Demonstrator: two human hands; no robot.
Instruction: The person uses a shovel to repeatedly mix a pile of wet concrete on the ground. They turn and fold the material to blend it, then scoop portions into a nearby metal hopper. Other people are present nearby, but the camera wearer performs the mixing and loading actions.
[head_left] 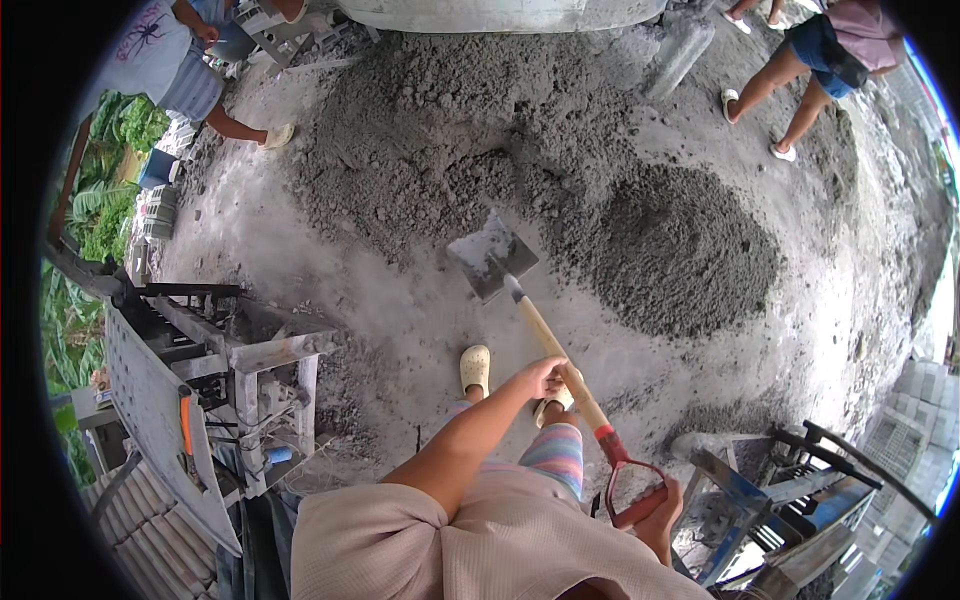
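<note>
I hold a shovel (545, 335) with a wooden shaft, a flat metal blade and a red D-shaped handle. My left hand (547, 377) is wrapped round the middle of the shaft. At the shaft's end, my right hand (657, 514) grips the red handle. The blade (494, 257) points away from me, low over the grey floor, its face dusted with pale powder. Just beyond it spreads a large heap of grey sand mix (440, 150). A second, rounder and darker grey mound (690, 250) lies to the right of the blade.
A dusty metal-and-wood machine frame (250, 370) stands at my left, another frame (770, 500) at my lower right. People stand at the far left (190, 80) and far right (810, 70). Concrete blocks (155, 215) are stacked on the left. A pale rounded container (500, 15) sits behind the heap.
</note>
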